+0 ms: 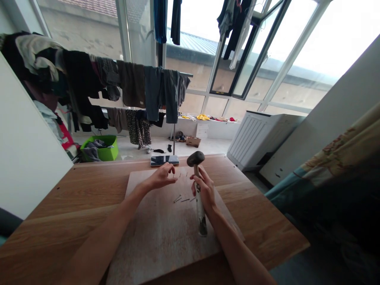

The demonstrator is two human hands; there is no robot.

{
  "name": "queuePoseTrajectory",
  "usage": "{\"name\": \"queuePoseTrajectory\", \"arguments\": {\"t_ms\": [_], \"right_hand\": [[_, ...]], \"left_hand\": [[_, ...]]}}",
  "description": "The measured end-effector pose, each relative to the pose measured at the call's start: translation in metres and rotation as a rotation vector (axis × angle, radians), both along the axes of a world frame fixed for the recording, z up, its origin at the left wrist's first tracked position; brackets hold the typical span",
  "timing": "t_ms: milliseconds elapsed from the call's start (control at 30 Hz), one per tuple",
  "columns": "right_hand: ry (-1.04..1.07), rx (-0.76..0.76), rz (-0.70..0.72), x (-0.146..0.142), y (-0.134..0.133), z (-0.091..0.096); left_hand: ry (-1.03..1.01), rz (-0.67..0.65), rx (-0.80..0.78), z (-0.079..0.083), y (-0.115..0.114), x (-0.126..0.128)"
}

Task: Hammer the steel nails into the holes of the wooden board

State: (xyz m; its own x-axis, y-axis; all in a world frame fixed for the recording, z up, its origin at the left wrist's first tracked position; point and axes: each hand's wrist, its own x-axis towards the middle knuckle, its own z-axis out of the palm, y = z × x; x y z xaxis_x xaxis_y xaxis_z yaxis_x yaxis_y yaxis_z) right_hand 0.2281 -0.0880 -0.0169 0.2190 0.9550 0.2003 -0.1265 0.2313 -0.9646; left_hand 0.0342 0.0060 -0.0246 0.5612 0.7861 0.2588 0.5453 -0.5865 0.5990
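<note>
My right hand [204,190] is wrapped round the handle of a hammer [196,166], whose dark head is raised above a pale wooden board [160,233]. My left hand [162,177] hovers over the board's far part with its fingertips pinched together; what they hold is too small to make out, perhaps a nail. A few loose nails [181,199] lie on the board between my hands. Several thin nails [183,173] stand upright near the board's far edge.
The board lies on a wooden table [68,206]. A phone [164,160] rests at the table's far edge. Beyond are a clothes rack [142,91] hung with garments, a green basket [102,147], a white radiator-like unit [258,136] and a patterned cloth [332,166] at right.
</note>
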Motion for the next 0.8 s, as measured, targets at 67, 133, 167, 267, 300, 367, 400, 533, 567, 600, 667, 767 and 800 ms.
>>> {"name": "queuePoseTrajectory", "arguments": {"t_ms": [67, 133, 167, 267, 300, 367, 400, 533, 567, 600, 667, 767, 800], "right_hand": [[0.02, -0.012, -0.074, 0.007, 0.003, -0.001], [0.043, -0.044, -0.108, 0.012, 0.006, -0.003], [0.057, -0.055, -0.111, 0.014, 0.007, -0.004], [0.087, -0.055, -0.091, 0.014, 0.008, -0.005], [0.09, -0.053, -0.081, 0.013, 0.007, -0.005], [0.089, -0.05, -0.063, 0.01, 0.006, -0.004], [0.085, -0.049, -0.058, 0.008, 0.005, -0.003], [0.046, -0.058, -0.048, 0.005, 0.002, 0.0], [0.037, -0.062, -0.044, 0.004, 0.002, 0.0], [0.029, -0.063, -0.041, 0.004, 0.002, 0.001], [0.014, -0.056, -0.035, 0.004, 0.002, 0.002], [0.005, -0.05, -0.027, 0.004, 0.002, 0.001], [0.011, -0.054, -0.025, 0.005, 0.003, 0.001]], "left_hand": [[0.183, -0.112, -0.054, 0.011, -0.012, 0.007], [0.362, -0.203, -0.114, 0.021, -0.025, 0.015], [0.428, -0.223, -0.122, 0.024, -0.031, 0.02], [0.536, -0.233, -0.09, 0.033, -0.043, 0.029], [0.555, -0.245, -0.087, 0.035, -0.045, 0.03], [0.567, -0.269, -0.092, 0.038, -0.046, 0.03], [0.558, -0.281, -0.097, 0.039, -0.046, 0.029], [0.527, -0.329, -0.137, 0.037, -0.047, 0.028], [0.52, -0.337, -0.146, 0.035, -0.048, 0.029], [0.506, -0.339, -0.149, 0.033, -0.048, 0.03], [0.445, -0.333, -0.137, 0.029, -0.047, 0.031], [0.299, -0.324, -0.158, 0.026, -0.039, 0.025], [0.242, -0.318, -0.175, 0.025, -0.035, 0.021]]}}
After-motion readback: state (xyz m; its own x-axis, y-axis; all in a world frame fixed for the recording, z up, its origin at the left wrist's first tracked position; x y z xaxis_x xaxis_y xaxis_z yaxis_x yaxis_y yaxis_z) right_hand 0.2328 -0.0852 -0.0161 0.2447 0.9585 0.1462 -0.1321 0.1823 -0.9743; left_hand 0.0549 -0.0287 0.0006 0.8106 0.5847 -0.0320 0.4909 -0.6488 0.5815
